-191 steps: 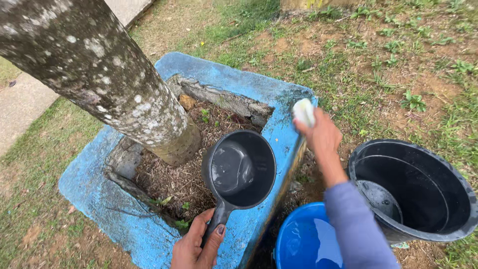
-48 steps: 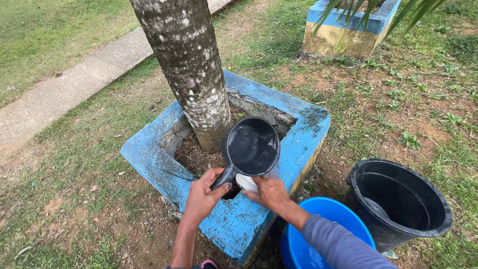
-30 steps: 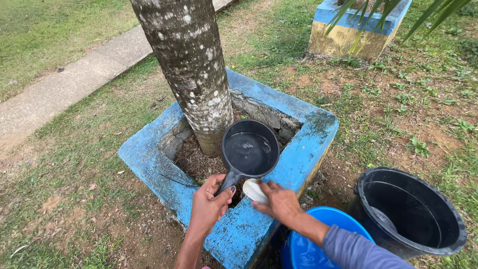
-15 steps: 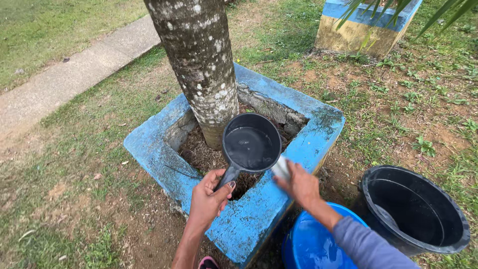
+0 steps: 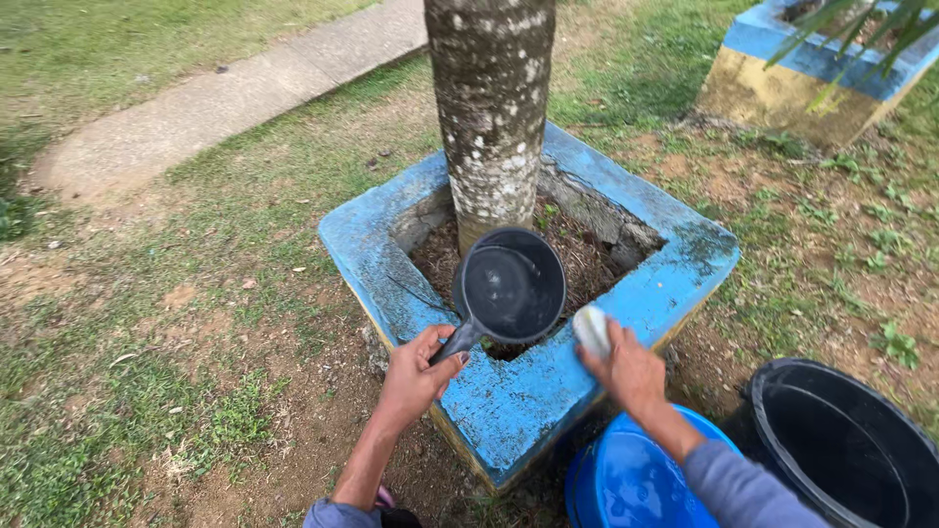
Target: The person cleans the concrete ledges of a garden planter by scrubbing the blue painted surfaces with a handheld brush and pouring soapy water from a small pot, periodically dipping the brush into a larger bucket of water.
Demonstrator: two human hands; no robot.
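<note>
The left hand point(image 5: 416, 370) has its fingers wrapped tight around the handle of a dark dipper point(image 5: 509, 288). The dipper is held over the dirt inside the blue planter box point(image 5: 509, 411), just in front of the tree trunk point(image 5: 489, 108). The right hand point(image 5: 631, 370) grips a small white sponge point(image 5: 591, 330) on the box's near edge. A blue bucket point(image 5: 626, 479) and a black tub point(image 5: 841, 450) sit on the ground by the near corner.
</note>
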